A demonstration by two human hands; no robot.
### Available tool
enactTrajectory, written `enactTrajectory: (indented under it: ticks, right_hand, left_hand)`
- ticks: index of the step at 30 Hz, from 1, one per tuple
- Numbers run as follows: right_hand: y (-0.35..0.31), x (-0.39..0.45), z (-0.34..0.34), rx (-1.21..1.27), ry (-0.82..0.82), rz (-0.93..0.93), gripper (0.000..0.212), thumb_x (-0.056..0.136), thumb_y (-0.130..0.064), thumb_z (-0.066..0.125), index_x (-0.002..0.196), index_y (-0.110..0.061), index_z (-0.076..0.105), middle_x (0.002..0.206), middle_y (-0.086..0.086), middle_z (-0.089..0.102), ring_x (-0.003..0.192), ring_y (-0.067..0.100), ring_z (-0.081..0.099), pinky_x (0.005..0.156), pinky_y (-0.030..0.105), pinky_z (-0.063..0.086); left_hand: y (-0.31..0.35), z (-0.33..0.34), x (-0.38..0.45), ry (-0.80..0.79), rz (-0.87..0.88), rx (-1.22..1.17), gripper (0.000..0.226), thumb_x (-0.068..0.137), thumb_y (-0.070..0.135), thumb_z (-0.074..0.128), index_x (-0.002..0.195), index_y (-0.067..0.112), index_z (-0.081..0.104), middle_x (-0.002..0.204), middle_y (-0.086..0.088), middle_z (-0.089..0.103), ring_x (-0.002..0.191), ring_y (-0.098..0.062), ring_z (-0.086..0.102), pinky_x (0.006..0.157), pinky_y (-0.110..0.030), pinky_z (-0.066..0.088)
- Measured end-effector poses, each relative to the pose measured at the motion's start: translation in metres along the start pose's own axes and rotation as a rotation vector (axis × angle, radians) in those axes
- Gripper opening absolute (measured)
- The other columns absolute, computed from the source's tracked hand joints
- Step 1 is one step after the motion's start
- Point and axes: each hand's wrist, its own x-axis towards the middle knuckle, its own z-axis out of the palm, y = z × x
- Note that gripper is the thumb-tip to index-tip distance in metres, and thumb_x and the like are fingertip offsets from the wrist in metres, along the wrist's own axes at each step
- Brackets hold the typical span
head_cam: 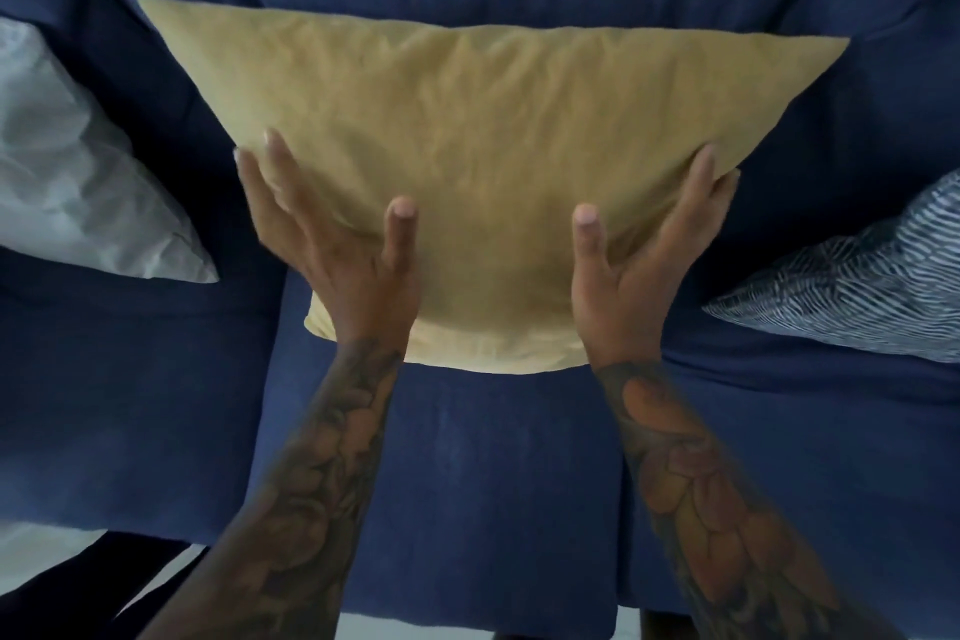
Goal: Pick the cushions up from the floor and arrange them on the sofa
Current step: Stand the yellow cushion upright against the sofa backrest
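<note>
A mustard-yellow cushion (467,130) leans against the backrest over the middle seat of the dark blue sofa (493,473). My left hand (337,244) grips its lower left side, thumb on the front and fingers around the edge. On the lower right side my right hand (644,250) holds it the same way. The cushion's bottom edge rests on or just above the seat; I cannot tell which. A light grey cushion (78,172) sits on the left seat. A blue-and-white patterned cushion (862,286) lies on the right seat.
The sofa's front edge runs across the bottom of the view. A strip of pale floor (47,556) shows at the lower left, beside a dark shape. Both tattooed forearms reach up from the bottom of the frame.
</note>
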Motion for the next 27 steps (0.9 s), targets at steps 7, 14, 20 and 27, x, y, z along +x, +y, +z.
enactTrajectory:
  ticks: [7,14,20,27]
  right_hand:
    - [-0.013,0.036,0.053,-0.310,0.072,0.026,0.106,0.093,-0.062,0.070,0.167,-0.002,0.024,0.171,0.037,0.007,0.161,0.050,0.013,0.129,0.052,0.013]
    - [-0.007,0.044,0.058,-0.383,0.067,0.039,0.107,0.093,-0.070,0.065,0.170,-0.009,0.021,0.174,0.031,0.006,0.162,0.045,0.012,0.128,0.049,0.014]
    - [0.004,0.003,0.010,-0.337,0.015,-0.082,0.101,0.099,-0.057,0.070,0.169,-0.005,0.020,0.172,0.037,-0.003,0.161,0.052,0.001,0.132,0.054,0.006]
    - [0.017,-0.042,0.009,-0.352,-0.234,-0.197,0.086,0.102,-0.047,0.067,0.168,-0.011,0.025,0.174,0.033,-0.001,0.164,0.046,-0.002,0.133,0.045,0.007]
  left_hand:
    - [-0.002,0.054,0.028,0.011,0.043,0.220,0.106,0.091,0.074,0.047,0.166,0.003,0.022,0.172,-0.024,0.014,0.159,-0.042,0.008,0.125,-0.062,0.008]
    - [-0.008,0.066,0.035,-0.013,0.024,0.246,0.105,0.090,0.078,0.047,0.166,0.008,0.025,0.173,-0.020,0.015,0.160,-0.039,0.009,0.123,-0.066,0.011]
    - [-0.022,0.006,0.006,-0.082,0.057,0.235,0.107,0.093,0.078,0.045,0.168,0.007,0.017,0.175,-0.016,0.010,0.162,-0.033,0.006,0.122,-0.064,0.007]
    - [-0.046,-0.007,-0.059,-0.245,0.082,0.313,0.089,0.102,0.064,0.053,0.169,0.019,0.016,0.176,-0.014,0.004,0.162,-0.031,-0.002,0.125,-0.062,0.002]
